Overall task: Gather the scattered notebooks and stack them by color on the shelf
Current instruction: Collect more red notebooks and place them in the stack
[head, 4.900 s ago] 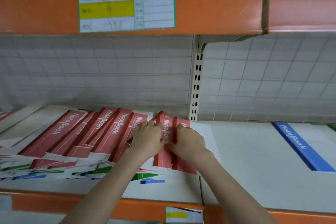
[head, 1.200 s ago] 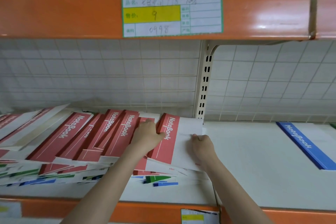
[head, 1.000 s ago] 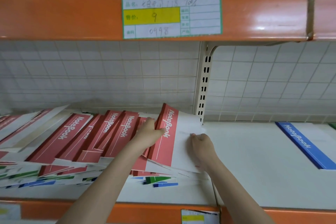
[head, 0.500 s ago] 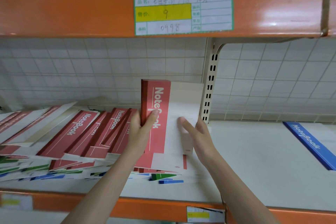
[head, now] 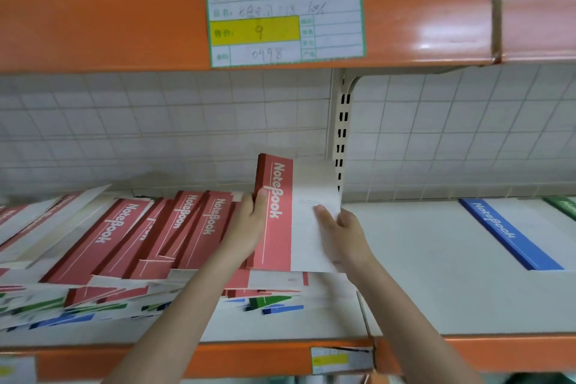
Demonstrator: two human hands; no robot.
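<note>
Change: the batch of red notebooks is now up off the pile, stood nearly upright on its lower edge. A second ago it lay flat among the fanned reds; about five seconds ago both hands were pressed on it, squaring it.

Hands: left hand is clamped on the spine edge, thumb over the red band. Right hand grips the white side edge, fingers on the cover. Hands are apart, one per side, same batch.

Location: batch sits at the right end of the red spread, just left of the upright, on the shelf.

Read: looks like jogging the edges flush before laying it down as the red stack.

Left to do: fanned reds still loose, green and blue edges buried under them. One blue notebook lies well apart to the right.
</note>
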